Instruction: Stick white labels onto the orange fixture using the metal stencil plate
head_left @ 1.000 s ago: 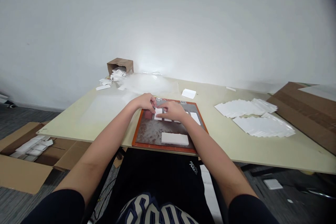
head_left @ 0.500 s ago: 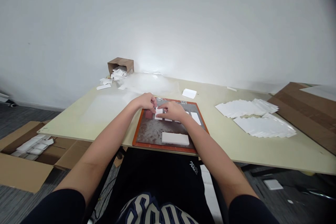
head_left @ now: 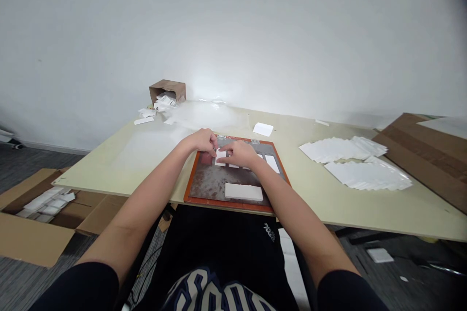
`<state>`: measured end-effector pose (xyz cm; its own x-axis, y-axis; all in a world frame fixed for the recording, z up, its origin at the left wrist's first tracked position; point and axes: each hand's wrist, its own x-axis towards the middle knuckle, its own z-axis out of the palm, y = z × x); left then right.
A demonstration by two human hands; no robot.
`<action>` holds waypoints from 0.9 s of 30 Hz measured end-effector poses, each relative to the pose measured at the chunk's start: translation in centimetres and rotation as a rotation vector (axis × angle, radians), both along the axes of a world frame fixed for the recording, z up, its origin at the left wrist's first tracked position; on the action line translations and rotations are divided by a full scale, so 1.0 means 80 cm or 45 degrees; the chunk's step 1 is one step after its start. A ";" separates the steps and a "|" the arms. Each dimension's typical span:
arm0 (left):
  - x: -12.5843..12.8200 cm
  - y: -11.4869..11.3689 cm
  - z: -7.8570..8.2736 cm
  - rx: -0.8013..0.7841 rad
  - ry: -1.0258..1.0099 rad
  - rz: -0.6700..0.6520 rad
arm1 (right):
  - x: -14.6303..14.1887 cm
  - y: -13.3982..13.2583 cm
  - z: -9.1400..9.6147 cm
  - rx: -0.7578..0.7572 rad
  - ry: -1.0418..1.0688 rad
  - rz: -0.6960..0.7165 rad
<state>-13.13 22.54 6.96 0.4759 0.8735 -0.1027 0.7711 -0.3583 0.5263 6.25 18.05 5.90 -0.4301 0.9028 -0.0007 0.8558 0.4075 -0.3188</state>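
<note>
A framed board [head_left: 211, 187] with a grey metal face and orange-red edges lies in front of me. Near its upper left is a white card [head_left: 220, 161], which both hands touch. My left hand [head_left: 204, 141] has its fingers pinched together at the card's left edge. From the right, my right hand [head_left: 241, 154] presses on the same card with thumb and index finger, a gap between them. More white cards sit in a row to the right, partly covered by my right hand; the end one [head_left: 272, 164] shows well. A stack of white cards [head_left: 243, 192] rests along the board's near side.
Fanned white sheets [head_left: 346, 150] lie on the table [head_left: 306, 209] at right, beside a large cardboard piece [head_left: 423, 155]. A small carton [head_left: 168, 88] spilling white cards stands at back left. An open box [head_left: 32, 243] with white pieces is on the floor at left.
</note>
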 end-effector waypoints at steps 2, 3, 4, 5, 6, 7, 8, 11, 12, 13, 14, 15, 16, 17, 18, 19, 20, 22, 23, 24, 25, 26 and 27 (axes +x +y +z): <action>0.000 0.000 0.000 0.003 0.013 -0.005 | 0.000 0.000 0.000 -0.008 0.001 -0.007; 0.000 -0.001 0.000 0.005 0.018 -0.007 | 0.000 0.000 0.000 -0.010 0.000 -0.009; 0.001 -0.001 0.000 0.006 0.024 -0.008 | 0.000 0.001 0.000 -0.012 -0.002 -0.008; 0.001 -0.001 0.000 0.008 0.028 -0.010 | 0.000 0.001 0.000 -0.011 -0.006 -0.007; 0.001 -0.002 0.001 0.010 0.032 -0.012 | 0.000 0.001 -0.001 -0.007 -0.008 -0.005; 0.002 -0.002 0.001 0.013 0.036 -0.013 | 0.000 0.001 -0.001 -0.001 -0.010 -0.001; 0.002 -0.003 0.002 0.017 0.039 -0.014 | 0.000 0.001 -0.001 0.004 -0.012 0.005; 0.003 -0.005 0.004 0.029 0.049 -0.015 | 0.001 0.001 -0.001 0.003 -0.021 0.018; 0.003 -0.006 0.005 0.035 0.051 -0.016 | 0.001 0.001 -0.001 -0.001 -0.025 0.020; 0.003 -0.007 0.006 0.041 0.051 -0.017 | 0.001 0.001 -0.001 -0.006 -0.030 0.022; 0.003 -0.008 0.007 0.047 0.051 -0.019 | 0.001 0.001 -0.001 -0.009 -0.035 0.022; 0.003 -0.008 0.007 0.052 0.049 -0.020 | 0.001 0.001 -0.001 -0.011 -0.039 0.023; 0.003 -0.009 0.008 0.057 0.046 -0.021 | 0.001 0.001 -0.001 -0.012 -0.045 0.023; 0.003 -0.009 0.008 0.061 0.043 -0.020 | 0.001 0.001 -0.001 -0.010 -0.051 0.026; 0.003 -0.009 0.008 0.064 0.040 -0.017 | 0.001 0.001 -0.001 -0.007 -0.058 0.028; 0.003 -0.009 0.008 0.068 0.037 -0.013 | 0.001 0.001 -0.001 -0.005 -0.064 0.032; 0.003 -0.009 0.007 0.073 0.033 -0.007 | 0.001 0.001 0.000 -0.003 -0.069 0.037; 0.004 -0.008 0.006 0.085 0.023 0.002 | 0.002 0.000 0.000 -0.001 -0.074 0.050; 0.005 -0.008 0.005 0.091 0.017 0.004 | 0.002 0.000 0.001 -0.001 -0.074 0.056; 0.006 -0.009 0.005 0.095 0.012 0.004 | 0.002 0.000 0.001 -0.001 -0.074 0.060; 0.006 -0.009 0.004 0.097 0.006 0.003 | 0.002 0.000 0.001 0.000 -0.072 0.062; 0.007 -0.009 0.004 0.098 0.002 0.001 | 0.002 0.000 0.001 0.001 -0.070 0.061; 0.008 -0.010 0.003 0.098 -0.003 -0.001 | 0.002 0.000 0.001 0.000 -0.068 0.059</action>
